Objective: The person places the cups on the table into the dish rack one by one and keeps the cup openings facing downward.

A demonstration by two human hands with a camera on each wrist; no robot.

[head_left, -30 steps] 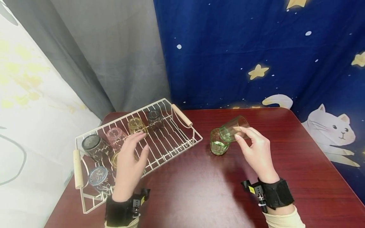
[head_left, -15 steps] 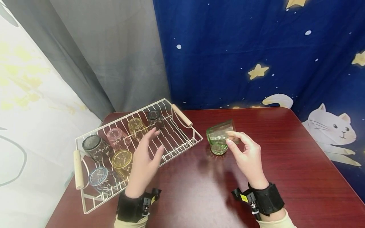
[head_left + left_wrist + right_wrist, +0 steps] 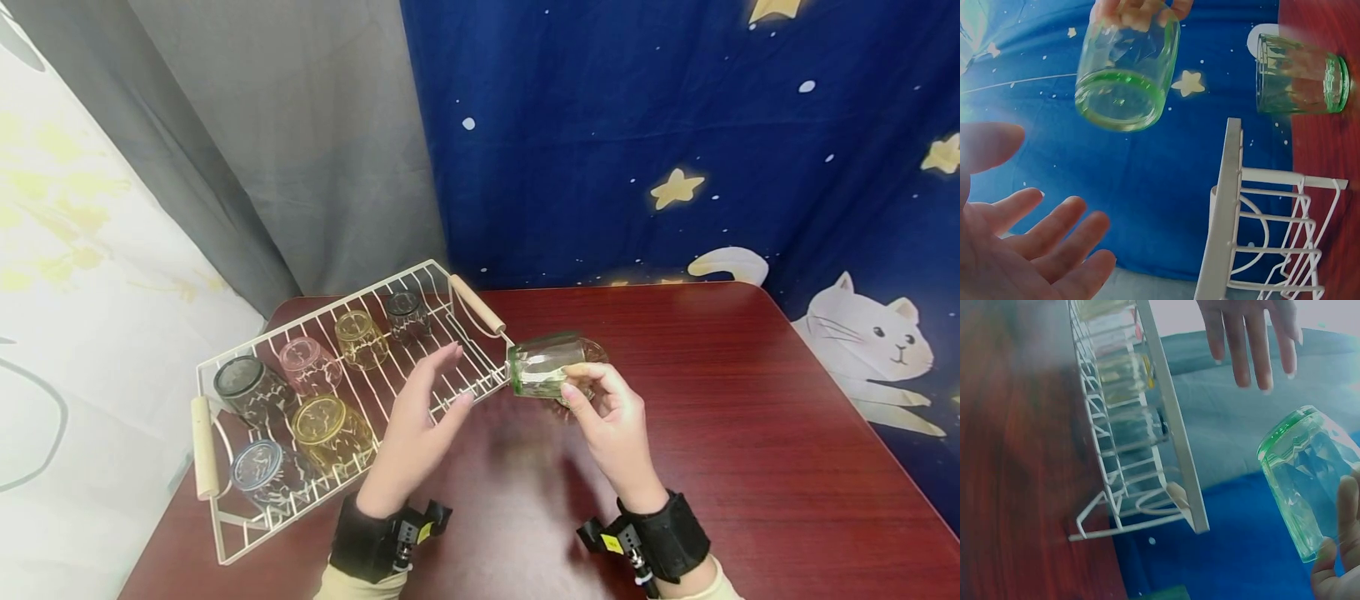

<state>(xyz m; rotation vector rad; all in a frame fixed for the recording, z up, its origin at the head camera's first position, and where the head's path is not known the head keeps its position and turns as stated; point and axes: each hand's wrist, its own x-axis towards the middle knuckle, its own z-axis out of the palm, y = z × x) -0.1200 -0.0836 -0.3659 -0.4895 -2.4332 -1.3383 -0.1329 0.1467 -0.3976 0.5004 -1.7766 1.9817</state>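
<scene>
My right hand (image 3: 611, 425) pinches a green tumbler (image 3: 543, 367) between thumb and fingers. It is held in the air on its side, its thick base towards my left hand (image 3: 416, 425). That left hand hovers over the front edge of the wire rack, thumb and fingers apart, holding nothing. In the left wrist view a gap shows between its fingers and the tumbler. A second green tumbler (image 3: 1300, 78) stands upright on the table; in the head view the held one hides most of it.
A white wire dish rack (image 3: 204, 447) with wooden handles stands on the left. In it, seemingly mouth down, are a blue glass (image 3: 262, 471), two yellow ones, a pink glass (image 3: 309, 365) and two dark ones. Curtains hang behind the red-brown table (image 3: 765, 400).
The held tumbler has swung from over the standing one to the left, base leading, with my right hand. My left hand has moved right, away from the glasses in the rack.
</scene>
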